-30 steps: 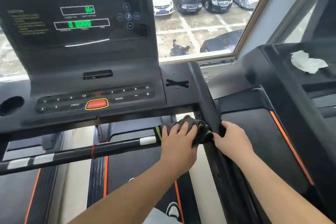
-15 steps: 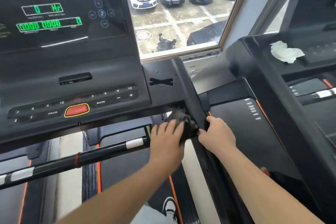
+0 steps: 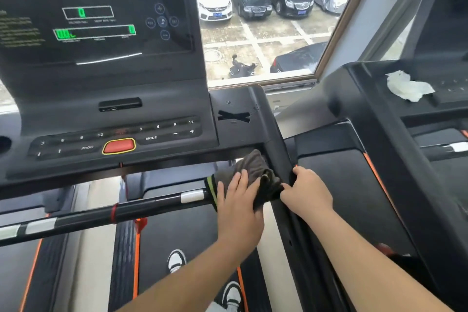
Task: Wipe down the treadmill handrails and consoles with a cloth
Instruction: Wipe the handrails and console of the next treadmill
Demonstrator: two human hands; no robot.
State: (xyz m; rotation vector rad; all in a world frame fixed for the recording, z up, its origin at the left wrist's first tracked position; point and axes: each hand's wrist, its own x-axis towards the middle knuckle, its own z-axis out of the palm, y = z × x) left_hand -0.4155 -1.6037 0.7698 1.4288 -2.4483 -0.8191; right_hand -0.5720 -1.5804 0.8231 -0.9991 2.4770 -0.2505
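Observation:
A dark grey cloth (image 3: pixel 255 167) with a yellow-green edge is bunched where the black crossbar (image 3: pixel 152 206) meets the right handrail (image 3: pixel 274 139). My left hand (image 3: pixel 239 202) lies flat on the cloth with straight fingers and presses it onto the bar end. My right hand (image 3: pixel 307 191) grips the right handrail beside the cloth, fingers curled over the rail's far side, thumb touching the cloth's right edge. The black console (image 3: pixel 114 98) with green digits and a red button (image 3: pixel 119 146) rises above and to the left.
A second treadmill stands to the right, with a crumpled white tissue (image 3: pixel 407 86) on its console (image 3: pixel 374 109). A window (image 3: pixel 266 33) behind shows parked cars. My shoes (image 3: pixel 177 259) are on the belt below. A cup hole (image 3: pixel 3 143) sits at the console's left.
Both hands and the cloth have stayed at the crossbar and handrail joint, shifting only slightly. The view itself has swung left and right.

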